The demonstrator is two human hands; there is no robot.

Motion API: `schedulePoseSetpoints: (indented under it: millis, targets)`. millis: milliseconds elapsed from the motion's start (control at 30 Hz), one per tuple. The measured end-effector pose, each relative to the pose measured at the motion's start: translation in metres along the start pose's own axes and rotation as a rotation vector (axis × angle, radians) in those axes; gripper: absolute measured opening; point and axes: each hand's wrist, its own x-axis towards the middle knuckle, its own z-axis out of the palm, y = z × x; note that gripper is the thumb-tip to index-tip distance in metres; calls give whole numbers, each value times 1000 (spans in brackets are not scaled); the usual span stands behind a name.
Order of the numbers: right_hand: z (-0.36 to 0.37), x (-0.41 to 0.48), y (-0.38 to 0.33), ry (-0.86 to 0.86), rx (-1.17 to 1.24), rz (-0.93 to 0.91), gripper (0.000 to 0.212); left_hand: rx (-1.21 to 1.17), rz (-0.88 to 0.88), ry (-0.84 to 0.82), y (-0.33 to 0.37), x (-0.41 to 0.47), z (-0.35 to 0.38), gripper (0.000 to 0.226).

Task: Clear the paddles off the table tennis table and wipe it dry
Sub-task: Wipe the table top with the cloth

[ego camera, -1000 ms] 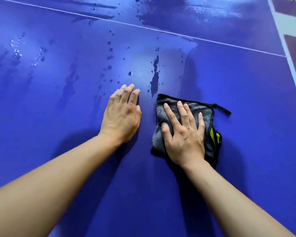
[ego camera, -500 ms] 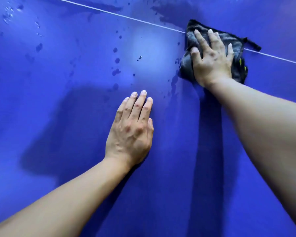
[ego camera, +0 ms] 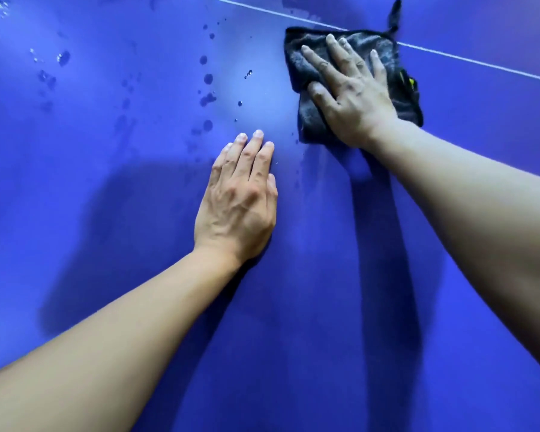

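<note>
The blue table tennis table [ego camera: 293,322] fills the head view. My right hand [ego camera: 351,92] presses flat, fingers spread, on a folded dark grey cloth [ego camera: 306,67] with a black loop and a yellow-green tag, just this side of the white line [ego camera: 480,62]. My left hand [ego camera: 239,201] lies palm down on the bare surface, fingers together, holding nothing. Water drops [ego camera: 207,79] and wet smears dot the table left of the cloth. No paddles are in view.
More droplets [ego camera: 63,57] glisten at the far left. A wet streak [ego camera: 296,14] lies by the white line at the top. My arms' shadows fall across the near surface.
My right hand pushed the cloth away up to the white line, then drew it slightly back toward me. My left hand stayed flat on the table.
</note>
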Motion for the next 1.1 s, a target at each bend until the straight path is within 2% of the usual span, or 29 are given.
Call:
schedulePoseSetpoints:
  millis: [300,400,533,667,767,867,1000,1100]
  targets:
    - [19,-134,-73,-13,2,-14,59,-201,-43,-31,7,-23,-28,43]
    - [27,-195,-96,-2,2,-38,59,-214,-89,-47,23,-82,-47,45]
    - [34,-273,-129,-2,22,-56,61,-205,-159,-90,45,-208,-61,54]
    - [45,-371,-163,13,83,-72,62,-265,-245,-70,64,-309,-62,53]
    - [52,-435,-187,18,103,-51,61,-307,-299,27,69,-346,-61,44]
    - [59,-499,-212,32,137,-30,60,-331,-359,83,77,-371,-66,43]
    - [62,-556,-221,55,189,-14,58,-314,-364,36,95,-392,-70,46]
    - [60,-574,-191,92,188,64,59,-265,-288,-17,112,-396,-65,48]
